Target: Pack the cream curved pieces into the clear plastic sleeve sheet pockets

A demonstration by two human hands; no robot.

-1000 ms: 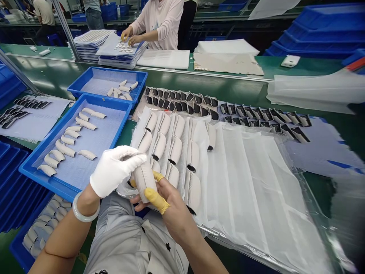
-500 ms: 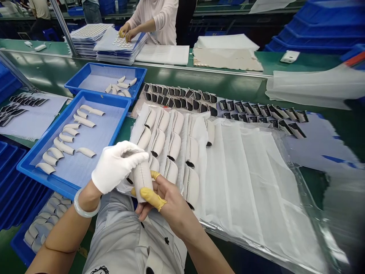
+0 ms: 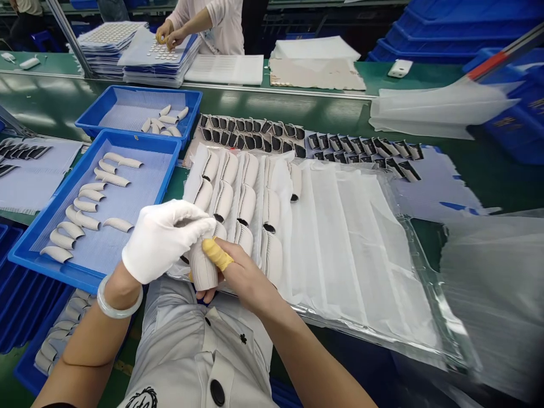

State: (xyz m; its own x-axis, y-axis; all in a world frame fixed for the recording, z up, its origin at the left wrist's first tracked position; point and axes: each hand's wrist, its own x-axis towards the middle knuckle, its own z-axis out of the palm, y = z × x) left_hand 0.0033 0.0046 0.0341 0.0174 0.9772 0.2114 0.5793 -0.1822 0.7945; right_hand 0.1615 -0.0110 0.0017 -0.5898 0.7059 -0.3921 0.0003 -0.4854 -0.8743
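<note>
Head view looks down at two hands meeting over the near edge of a pocketed white sheet point(image 3: 340, 238). The left hand point(image 3: 164, 238), in a white glove with a bracelet point(image 3: 117, 300) at the wrist, closes its fingertips over the top of a pale curved piece point(image 3: 203, 271). The right hand point(image 3: 233, 275) grips the same piece from the right, its yellow-capped thumb pressed across it. The piece stands nearly upright, just beside filled pockets at the sheet's near left corner. Left of the hands, a blue tray point(image 3: 172, 167) holds loose curved pieces point(image 3: 87, 204); a second blue tray point(image 3: 192, 116) lies beyond it. Dark pieces point(image 3: 255, 133) line the sheet's far edge. Farther off, a co-worker's hands point(image 3: 168, 35) work.
</note>
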